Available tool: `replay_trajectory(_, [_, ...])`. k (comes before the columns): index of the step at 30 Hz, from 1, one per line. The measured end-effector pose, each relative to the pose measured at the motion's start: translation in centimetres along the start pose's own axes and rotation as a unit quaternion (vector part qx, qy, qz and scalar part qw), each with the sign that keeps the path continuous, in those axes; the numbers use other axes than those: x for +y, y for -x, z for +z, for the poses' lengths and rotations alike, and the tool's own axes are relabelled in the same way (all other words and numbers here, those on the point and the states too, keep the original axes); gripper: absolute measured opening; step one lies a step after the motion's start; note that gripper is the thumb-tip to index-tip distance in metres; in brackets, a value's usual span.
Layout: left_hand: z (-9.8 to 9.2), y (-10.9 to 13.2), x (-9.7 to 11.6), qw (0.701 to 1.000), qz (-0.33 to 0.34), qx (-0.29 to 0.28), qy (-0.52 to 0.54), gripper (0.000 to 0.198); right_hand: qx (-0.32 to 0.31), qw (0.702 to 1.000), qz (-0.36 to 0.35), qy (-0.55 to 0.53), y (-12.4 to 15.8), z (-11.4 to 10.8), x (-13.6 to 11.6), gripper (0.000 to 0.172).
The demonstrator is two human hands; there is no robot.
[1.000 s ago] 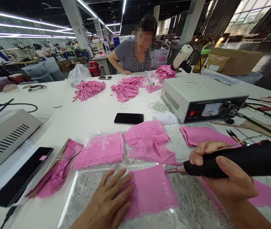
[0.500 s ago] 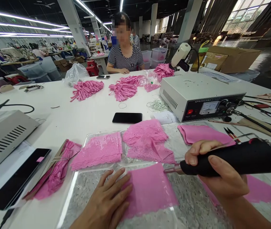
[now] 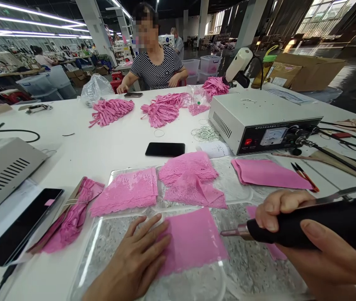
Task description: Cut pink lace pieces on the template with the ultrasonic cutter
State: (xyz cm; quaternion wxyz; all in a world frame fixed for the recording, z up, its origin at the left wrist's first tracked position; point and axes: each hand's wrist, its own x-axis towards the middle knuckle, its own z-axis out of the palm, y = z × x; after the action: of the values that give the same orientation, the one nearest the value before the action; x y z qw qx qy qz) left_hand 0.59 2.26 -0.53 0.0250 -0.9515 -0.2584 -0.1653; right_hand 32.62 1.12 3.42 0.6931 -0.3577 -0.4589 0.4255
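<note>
My left hand point(image 3: 140, 255) lies flat with its fingers spread, the fingertips resting on the left part of a smooth pink fabric piece point(image 3: 193, 238). The piece is spread on a clear-covered, grey-speckled mat point(image 3: 249, 267). My right hand point(image 3: 309, 238) is closed around a black ultrasonic handpiece point(image 3: 297, 223), whose narrow metal tip point(image 3: 231, 232) points left at the fabric's right edge. Whether the tip touches the cloth I cannot tell. Behind lie a stack of pink lace pieces point(image 3: 126, 192) and another lace pile point(image 3: 190, 171). Partly under my right hand is more pink cloth point(image 3: 276, 252).
A grey control box point(image 3: 262, 121) with a meter stands at the right, cables beside it. Folded pink fabric point(image 3: 268, 173), a black phone point(image 3: 165, 149) and bundled pink strips point(image 3: 162, 108) lie farther back. A person in a striped top point(image 3: 155, 67) sits across the table.
My right hand and the handpiece have shifted right and slightly down, the tip moving off the fabric's upper right corner. My left hand stays on the cloth. The person opposite has spread their arms apart.
</note>
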Motion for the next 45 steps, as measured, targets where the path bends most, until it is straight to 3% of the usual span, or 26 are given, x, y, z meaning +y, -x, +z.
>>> replay_trajectory(24, [0.0, 0.0, 0.1, 1.0, -0.009, -0.004, 0.005, 0.033, -0.047, 0.999, -0.005, 0.018, 0.5, 0.9, -0.3, 0.015])
replay_trajectory(28, [-0.2, 0.2, -0.2, 1.0, 0.006, -0.017, -0.012, 0.035, -0.007, 1.0, -0.011, 0.018, -0.1, -0.2, -1.0, 0.017])
replay_trajectory(32, [-0.4, 0.1, -0.5, 1.0, 0.015, 0.003, -0.023, 0.036, 0.07, 0.996, -0.054, 0.016, -1.8, -3.0, -2.1, 0.018])
replay_trajectory(37, [0.5, -2.9, 1.1, 0.991, 0.081, 0.098, -0.036, 0.028, 0.129, 0.988, -0.082, 0.027, -3.4, -6.4, -2.4, 0.01])
replay_trajectory(41, [2.2, -7.6, 5.1, 0.99, 0.101, 0.092, -0.016, 0.025, 0.136, 0.988, -0.071, 0.012, -3.2, -7.1, -1.3, 0.008])
replay_trajectory(45, [5.4, -11.5, 9.1, 0.986, 0.107, 0.127, 0.005, 0.032, 0.091, 0.994, -0.065, 0.002, -3.0, -7.1, -0.5, 0.009])
